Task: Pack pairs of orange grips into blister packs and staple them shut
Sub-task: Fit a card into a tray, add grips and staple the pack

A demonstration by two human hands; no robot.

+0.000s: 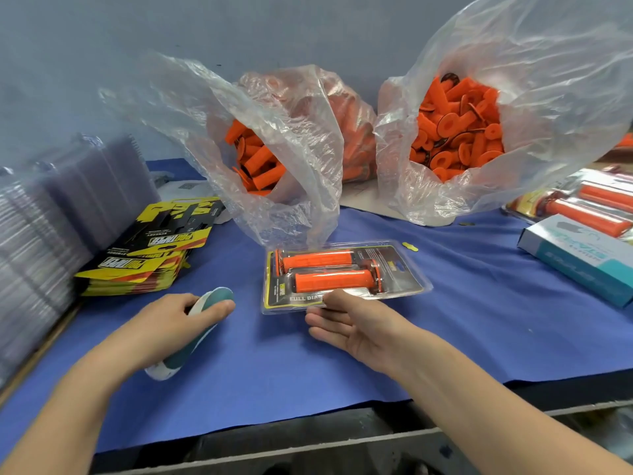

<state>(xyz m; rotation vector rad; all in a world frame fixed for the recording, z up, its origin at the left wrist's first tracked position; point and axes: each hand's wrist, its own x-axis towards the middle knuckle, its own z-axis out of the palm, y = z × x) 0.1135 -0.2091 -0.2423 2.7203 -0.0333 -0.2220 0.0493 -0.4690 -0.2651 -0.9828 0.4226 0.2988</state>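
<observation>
Blister pack [344,277] lies flat at table [445,320] centre, on blue cloth, lid down over a printed card. Two orange grips [317,260] sit inside, side by side, lengthwise L-R. Right hand [346,323] pinches the pack's near edge: thumb on top, fingers under. Left hand [174,323] is just left of the pack, not touching it, fingers and thumb curled round a teal-and-white stapler [215,296] that rests on the cloth. Far side: left bag [260,166] and right bag [459,132], clear plastic, mouths open, both holding loose orange grips; a third bag [342,125] behind and between them, contents orange, detail not legible. Left: stack of yellow-black cards [147,255], with stacked clear shells [51,217] beyond at table edge, blurred. Right: packed blisters [589,204] near a teal-white box [579,258].
</observation>
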